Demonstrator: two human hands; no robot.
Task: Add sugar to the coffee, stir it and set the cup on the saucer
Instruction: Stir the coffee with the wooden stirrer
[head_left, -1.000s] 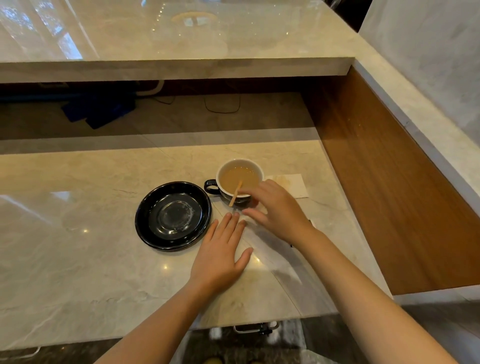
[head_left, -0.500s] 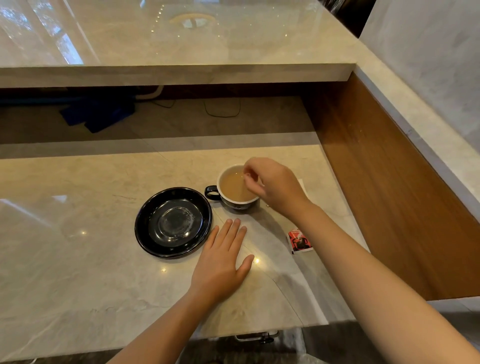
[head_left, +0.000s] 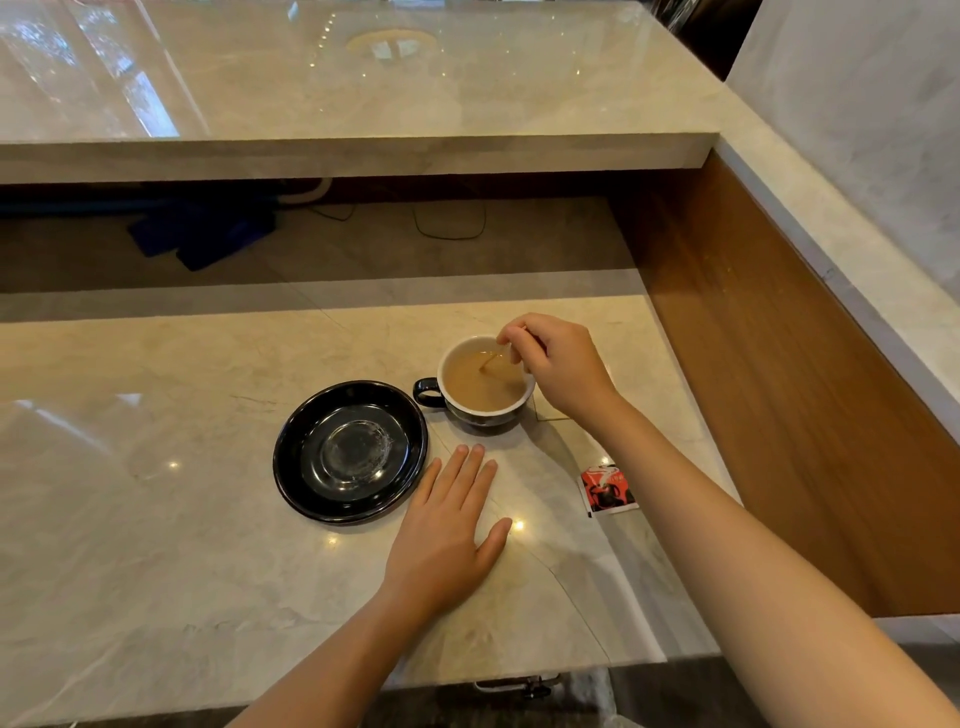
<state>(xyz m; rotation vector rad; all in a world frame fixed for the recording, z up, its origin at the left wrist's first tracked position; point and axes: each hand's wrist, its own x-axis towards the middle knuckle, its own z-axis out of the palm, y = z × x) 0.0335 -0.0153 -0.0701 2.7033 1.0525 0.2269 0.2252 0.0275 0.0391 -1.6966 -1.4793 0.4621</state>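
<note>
A cup (head_left: 470, 413), black outside and white inside, holds light brown coffee and stands on the marble counter with its handle pointing left. My right hand (head_left: 558, 364) hovers over the cup's right rim, fingers pinched on a thin wooden stir stick (head_left: 493, 358) whose lower end dips into the coffee. Left of the cup lies an empty black saucer (head_left: 291, 462), a small gap apart from it. My left hand (head_left: 447, 535) rests flat on the counter just in front of the cup, fingers spread, holding nothing.
A torn red and white sachet (head_left: 608, 491) lies on the counter right of my left hand. A wooden side panel (head_left: 779, 389) walls off the right. A raised marble shelf (head_left: 363, 150) overhangs the back. The counter's front edge is close below my arms.
My right hand lifted from the cup's front side to above its rim, taking hold of the stir stick. The sachet came into sight from under my arm. My left hand stayed put.
</note>
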